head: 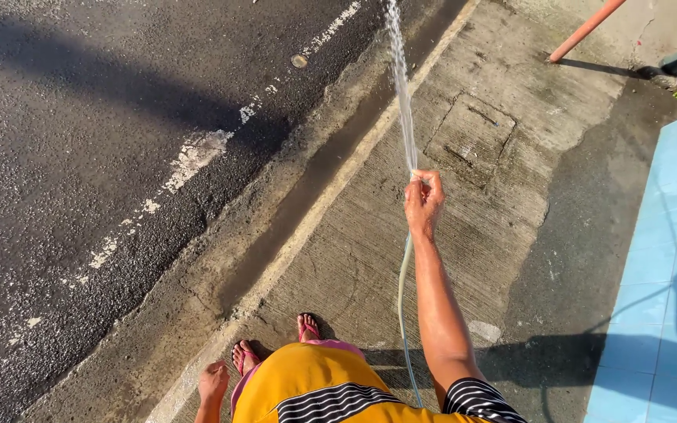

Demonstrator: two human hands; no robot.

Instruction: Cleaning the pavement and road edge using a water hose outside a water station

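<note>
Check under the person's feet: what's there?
Pink flip-flops on rough concrete pavement. The yellow garment covers their heels, and the ground beneath it is hidden. The right hand holds a hose.

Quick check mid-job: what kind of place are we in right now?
Outdoors, probably a roadside pavement in front of a building: a concrete walkway beside an asphalt road, with blue tiling alongside. The right hand sprays water from a hose.

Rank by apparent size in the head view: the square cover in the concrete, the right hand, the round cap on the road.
1. Square cover, largest.
2. Right hand gripping the hose; it is nearer the camera, so its true size against the cover is unsure.
3. Round cap, clearly smallest, though farthest away.
</note>
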